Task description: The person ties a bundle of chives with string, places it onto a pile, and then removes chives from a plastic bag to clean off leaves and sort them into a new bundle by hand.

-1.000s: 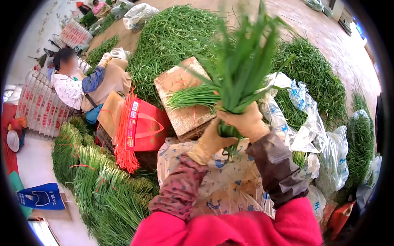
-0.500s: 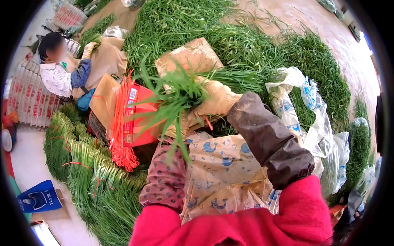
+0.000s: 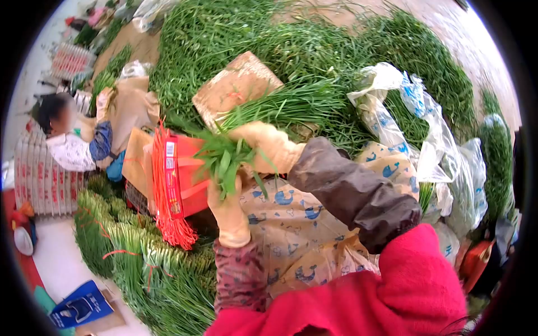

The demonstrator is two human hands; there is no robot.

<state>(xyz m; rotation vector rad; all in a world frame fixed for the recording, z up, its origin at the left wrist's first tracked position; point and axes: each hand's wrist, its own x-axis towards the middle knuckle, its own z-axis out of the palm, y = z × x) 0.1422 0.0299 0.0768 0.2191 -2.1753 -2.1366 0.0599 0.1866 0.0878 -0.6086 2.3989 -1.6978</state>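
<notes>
A small bunch of garlic chives (image 3: pixel 227 159) is between my gloved hands, its leaf tips pointing towards me and to the left. My right hand (image 3: pixel 268 147), in a pale knit glove, is closed round the bunch from above and the right. My left hand (image 3: pixel 225 210), gloved alike, holds the same bunch from below; its fingertips are partly hidden by leaves. Just beyond my hands, more loose chives (image 3: pixel 297 106) lie partly across a worn board (image 3: pixel 235 84). Left of the bunch stands a red box (image 3: pixel 190 173) with red ties (image 3: pixel 168 196) draped over its side.
Tied chive bundles (image 3: pixel 129 241) are stacked at the lower left. A large heap of loose chives (image 3: pixel 224 28) spreads beyond the board. Clear plastic bags (image 3: pixel 443 151) lie at the right. A patterned apron (image 3: pixel 302 224) covers my lap. Another person (image 3: pixel 73 145) sits at the left.
My hands have drawn in closer with the bunch, and my left hand shows more fully below it. The camera view has shifted, and more of the chives on the board now show.
</notes>
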